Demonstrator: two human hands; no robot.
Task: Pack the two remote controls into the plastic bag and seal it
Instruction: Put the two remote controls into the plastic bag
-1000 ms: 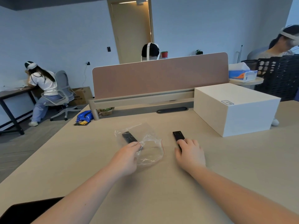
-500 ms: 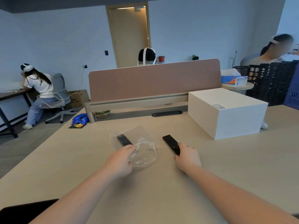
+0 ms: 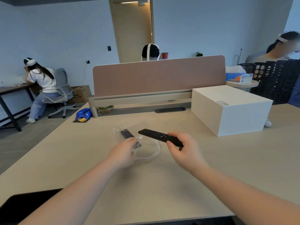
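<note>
A clear plastic bag (image 3: pixel 146 151) lies on the beige table (image 3: pixel 81 159) in front of me. One black remote (image 3: pixel 127 134) is inside it, its near end hidden by my left hand (image 3: pixel 124 153), which pinches the bag's open edge. My right hand (image 3: pixel 183 149) grips the near end of a second black remote (image 3: pixel 159 137) and holds it lifted above the bag's mouth, pointing away to the left.
A white box (image 3: pixel 230 108) stands at the right on the table. A brown divider screen (image 3: pixel 159 75) runs along the far edge. A dark object (image 3: pixel 24 203) sits at the near left corner. Other people sit behind and to both sides.
My right hand has picked the second remote up off the table and carried it left over the bag's mouth. My left hand keeps its hold on the bag.
</note>
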